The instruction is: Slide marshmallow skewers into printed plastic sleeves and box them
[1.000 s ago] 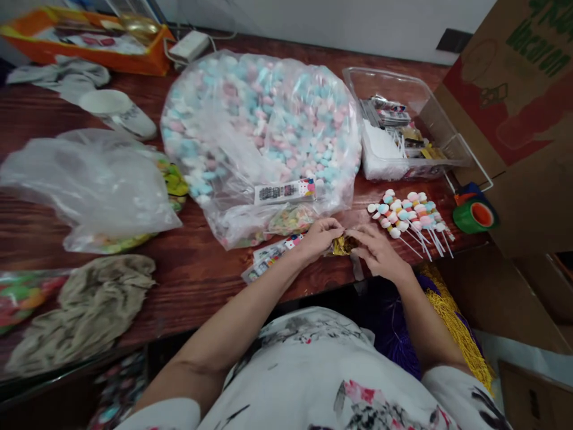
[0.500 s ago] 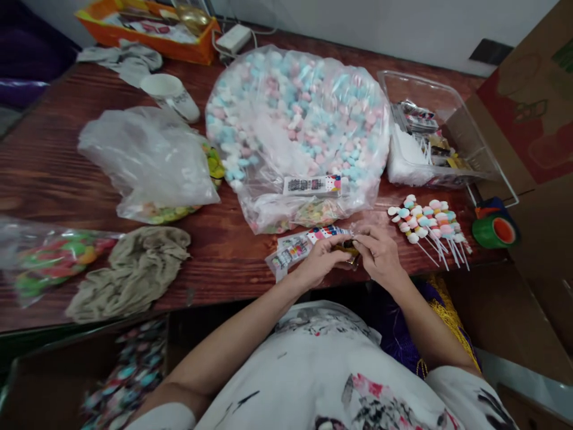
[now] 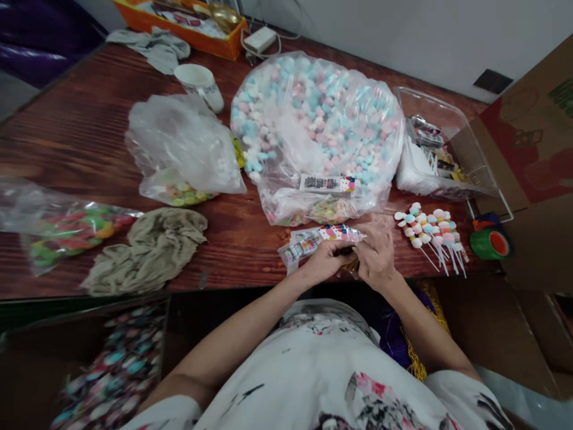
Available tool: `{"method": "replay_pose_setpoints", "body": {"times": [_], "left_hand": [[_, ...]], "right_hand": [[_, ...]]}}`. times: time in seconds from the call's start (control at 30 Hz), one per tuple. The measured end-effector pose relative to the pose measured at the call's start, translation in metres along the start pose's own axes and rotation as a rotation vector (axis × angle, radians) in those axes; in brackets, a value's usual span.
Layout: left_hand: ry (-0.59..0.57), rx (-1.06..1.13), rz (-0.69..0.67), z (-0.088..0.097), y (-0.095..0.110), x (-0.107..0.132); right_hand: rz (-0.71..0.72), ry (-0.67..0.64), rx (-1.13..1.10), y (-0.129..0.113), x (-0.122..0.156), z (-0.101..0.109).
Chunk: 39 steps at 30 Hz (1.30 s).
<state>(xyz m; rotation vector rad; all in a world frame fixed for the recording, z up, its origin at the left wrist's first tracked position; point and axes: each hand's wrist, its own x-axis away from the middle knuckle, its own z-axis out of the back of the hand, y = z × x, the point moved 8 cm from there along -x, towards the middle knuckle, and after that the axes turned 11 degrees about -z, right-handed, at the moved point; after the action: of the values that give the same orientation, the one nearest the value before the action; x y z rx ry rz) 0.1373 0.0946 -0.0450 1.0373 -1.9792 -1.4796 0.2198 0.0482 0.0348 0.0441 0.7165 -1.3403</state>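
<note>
Near the table's front edge my left hand point(image 3: 329, 261) is closed, thumb and fingers pinching a small dark-and-gold packet point(image 3: 351, 266). My right hand point(image 3: 376, 255) has its fingers curled at the packet's other side. Most of the packet is hidden by the fingers. Just behind my hands lie flat clear bags with printed labels point(image 3: 308, 243). To the right of my right hand sits a pile of marshmallow sticks point(image 3: 432, 227), in pink, white, blue and yellow on white sticks.
A large clear bag of marshmallows point(image 3: 313, 113) fills the table's middle. Right stand a clear plastic bin point(image 3: 474, 185) and green tape point(image 3: 486, 243). Left are a candy bag point(image 3: 80, 230), a crumpled cloth point(image 3: 152, 251), a plastic bag point(image 3: 183, 137) and a mug point(image 3: 201, 86).
The camera view has shifted, so the table's things sit farther right. My right hand's fingers have curled in more and turned downward around the packet. Both hands stay together.
</note>
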Motion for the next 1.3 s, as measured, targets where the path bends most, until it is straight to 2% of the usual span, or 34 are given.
{"method": "replay_pose_setpoints", "body": {"times": [0.1,0.2,0.27,0.33,0.4,0.5,0.6,0.67,0.77,0.93,1.17,1.3], "left_hand": [[-0.048,-0.322,-0.192,0.002,0.014,0.000],[-0.031,-0.542,-0.231,0.005,0.020,0.004],[0.007,-0.610,-0.222,0.008,0.023,0.007],[0.045,-0.583,-0.198,0.013,0.022,0.009],[0.064,-0.463,-0.143,0.016,0.015,0.009],[0.091,-0.173,-0.028,0.018,-0.002,0.009],[0.099,-0.015,-0.014,0.016,-0.005,0.009],[0.039,-0.039,-0.045,0.011,0.001,0.010],[-0.046,-0.146,-0.106,0.005,0.016,0.012],[-0.024,-0.369,-0.287,0.006,0.039,0.015],[0.059,-0.391,-0.222,0.013,0.024,0.022],[0.163,-0.327,-0.159,0.023,0.011,0.021]], "right_hand": [[0.080,0.026,0.048,-0.010,0.001,0.000],[0.115,0.026,0.084,-0.011,0.000,-0.006],[0.105,-0.004,0.087,-0.005,-0.005,-0.012],[0.069,-0.021,0.050,0.006,-0.011,-0.015],[0.028,0.005,-0.018,0.016,-0.015,-0.012],[-0.017,0.116,-0.130,0.021,-0.012,-0.002],[-0.075,0.248,-0.157,0.020,0.001,0.004],[-0.088,0.302,-0.129,0.016,0.010,0.004],[0.002,0.279,-0.062,0.004,0.017,-0.002],[0.119,0.210,-0.013,-0.005,0.012,-0.001],[0.163,0.154,-0.042,-0.008,0.017,-0.002],[0.008,0.194,-0.092,0.004,0.017,-0.002]]}}
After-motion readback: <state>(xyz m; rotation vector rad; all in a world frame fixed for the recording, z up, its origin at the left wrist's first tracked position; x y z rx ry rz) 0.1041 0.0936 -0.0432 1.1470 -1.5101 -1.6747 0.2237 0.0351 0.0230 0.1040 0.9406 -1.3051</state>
